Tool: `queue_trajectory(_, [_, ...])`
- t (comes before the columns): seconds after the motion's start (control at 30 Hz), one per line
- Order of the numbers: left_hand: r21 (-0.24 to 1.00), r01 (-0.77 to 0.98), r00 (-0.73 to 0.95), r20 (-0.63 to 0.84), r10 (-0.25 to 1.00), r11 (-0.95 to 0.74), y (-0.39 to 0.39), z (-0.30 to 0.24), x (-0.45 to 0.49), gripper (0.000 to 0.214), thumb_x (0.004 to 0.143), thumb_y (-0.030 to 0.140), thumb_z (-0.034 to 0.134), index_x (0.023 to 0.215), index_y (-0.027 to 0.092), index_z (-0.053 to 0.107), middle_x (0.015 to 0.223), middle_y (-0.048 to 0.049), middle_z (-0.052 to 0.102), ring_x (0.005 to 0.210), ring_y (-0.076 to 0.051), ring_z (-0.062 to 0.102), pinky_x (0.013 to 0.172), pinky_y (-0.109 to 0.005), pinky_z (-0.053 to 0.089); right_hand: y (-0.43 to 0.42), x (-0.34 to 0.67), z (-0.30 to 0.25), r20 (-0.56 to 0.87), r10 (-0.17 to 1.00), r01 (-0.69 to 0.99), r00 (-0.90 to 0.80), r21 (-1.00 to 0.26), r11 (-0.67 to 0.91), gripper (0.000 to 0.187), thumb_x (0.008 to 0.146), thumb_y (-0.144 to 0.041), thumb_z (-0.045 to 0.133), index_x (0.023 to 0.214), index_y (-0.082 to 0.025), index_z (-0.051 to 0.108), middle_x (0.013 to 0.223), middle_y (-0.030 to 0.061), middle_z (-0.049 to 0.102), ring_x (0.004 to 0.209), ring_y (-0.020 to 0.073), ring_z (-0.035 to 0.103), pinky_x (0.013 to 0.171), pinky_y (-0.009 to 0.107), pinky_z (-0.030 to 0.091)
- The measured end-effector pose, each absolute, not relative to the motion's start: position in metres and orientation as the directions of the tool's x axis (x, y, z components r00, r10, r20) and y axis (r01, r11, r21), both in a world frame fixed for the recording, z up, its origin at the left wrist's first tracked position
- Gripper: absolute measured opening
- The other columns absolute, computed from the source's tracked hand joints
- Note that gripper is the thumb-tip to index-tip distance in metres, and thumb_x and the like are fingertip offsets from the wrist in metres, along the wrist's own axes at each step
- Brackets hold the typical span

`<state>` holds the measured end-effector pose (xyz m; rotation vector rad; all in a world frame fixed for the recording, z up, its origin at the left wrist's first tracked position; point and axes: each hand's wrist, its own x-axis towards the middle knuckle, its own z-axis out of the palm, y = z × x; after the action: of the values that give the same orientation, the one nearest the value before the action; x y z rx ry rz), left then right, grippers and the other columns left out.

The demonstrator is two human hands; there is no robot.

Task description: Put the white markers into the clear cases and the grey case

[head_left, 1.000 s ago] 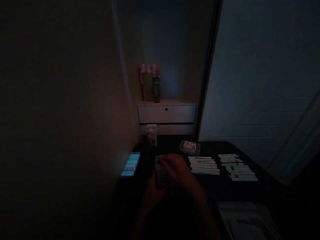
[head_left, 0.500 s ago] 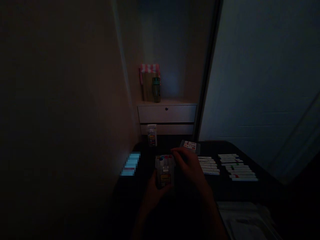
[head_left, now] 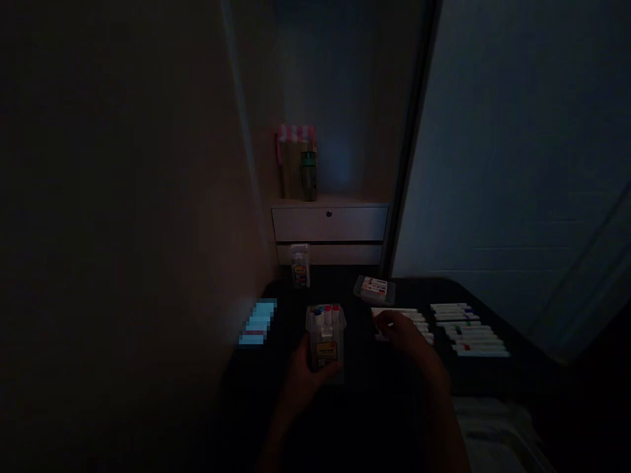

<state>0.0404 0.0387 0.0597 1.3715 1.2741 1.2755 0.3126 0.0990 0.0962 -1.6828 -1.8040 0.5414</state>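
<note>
Left hand point(head_left: 303, 374): fingers round clear box point(head_left: 326, 348)
Right hand point(head_left: 407, 336): at markers point(head_left: 424, 327), pinch unclear
Risk: markers roll if nudged

Bare hands point(head_left: 405, 334), bare wrists point(head_left: 428, 365), bare forearms point(head_left: 445, 414)

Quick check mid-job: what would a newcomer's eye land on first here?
Probably the pale blue pixelated patch at the left side of the dark table, glowing in the dim view. Next, the clear box in the left hand, with coloured caps at its top. White markers lie in rows on the right, the right hand over the nearer group.
</note>
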Motion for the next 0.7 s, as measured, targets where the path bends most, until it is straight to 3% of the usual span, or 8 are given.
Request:
queue_trajectory(0.13, [0.987, 0.114, -0.051, 0.123, 0.991, -0.116, 0.038, 0.061, 0.041, 0.079, 0.060, 0.036, 0.094, 0.131, 0.015, 0.064, 0.124, -0.0166, 0.076, 0.114, -0.035, 0.073, 0.102, -0.047, 0.056, 0.099, 0.317, 0.092, 0.088, 0.995, 0.753, -0.040, -0.652, 0.088, 0.022, 0.086, -0.017, 0.058, 0.098, -0.019, 0.077, 0.108, 0.0095, 0.080, 0.104, 0.0246, 0.073, 0.091, 0.032, 0.052])
queue_trajectory(0.33, [0.977, 0.162, 0.033, 0.138, 0.990, -0.142, 0.037, 0.066, 0.041, 0.070, 0.070, 0.039, 0.088, 0.131, 0.017, 0.062, 0.126, -0.0142, 0.075, 0.115, -0.032, 0.072, 0.099, -0.043, 0.057, 0.098, 0.307, 0.095, 0.021, 0.997, 0.760, -0.076, -0.646, 0.071, 0.024, 0.079, -0.012, 0.062, 0.096, -0.018, 0.079, 0.103, 0.0087, 0.081, 0.099, 0.0247, 0.074, 0.086, 0.032, 0.053])
queue_trajectory(0.47, [0.976, 0.173, -0.015, 0.140, 0.990, -0.135, 0.037, 0.065, 0.041, 0.074, 0.066, 0.039, 0.090, 0.130, 0.014, 0.062, 0.125, -0.0164, 0.075, 0.114, -0.034, 0.072, 0.097, -0.044, 0.058, 0.098, 0.295, 0.100, 0.019, 0.989, 0.746, -0.147, -0.654, 0.124, 0.020, 0.075, -0.012, 0.068, 0.091, -0.017, 0.080, 0.098, 0.0070, 0.082, 0.095, 0.0236, 0.073, 0.084, 0.030, 0.053])
queue_trajectory(0.63, [0.978, 0.162, -0.003, 0.137, 0.991, -0.135, 0.036, 0.067, 0.042, 0.069, 0.067, 0.036, 0.089, 0.128, 0.017, 0.063, 0.124, -0.0142, 0.076, 0.114, -0.033, 0.072, 0.099, -0.045, 0.058, 0.094, 0.278, 0.108, 0.052, 0.947, 0.597, -0.317, -0.765, 0.242, 0.027, 0.084, -0.020, 0.065, 0.107, -0.017, 0.079, 0.102, 0.0073, 0.081, 0.090, 0.0223, 0.074, 0.078, 0.030, 0.056])
queue_trajectory(0.7, [0.977, 0.167, -0.013, 0.140, 0.990, -0.136, 0.036, 0.067, 0.042, 0.072, 0.067, 0.035, 0.089, 0.131, 0.017, 0.062, 0.125, -0.0143, 0.076, 0.114, -0.033, 0.072, 0.100, -0.046, 0.057, 0.095, 0.274, 0.111, 0.095, 0.946, 0.580, -0.310, -0.770, 0.267, 0.030, 0.087, -0.020, 0.061, 0.112, -0.015, 0.077, 0.106, 0.0088, 0.080, 0.093, 0.0225, 0.074, 0.081, 0.031, 0.056])
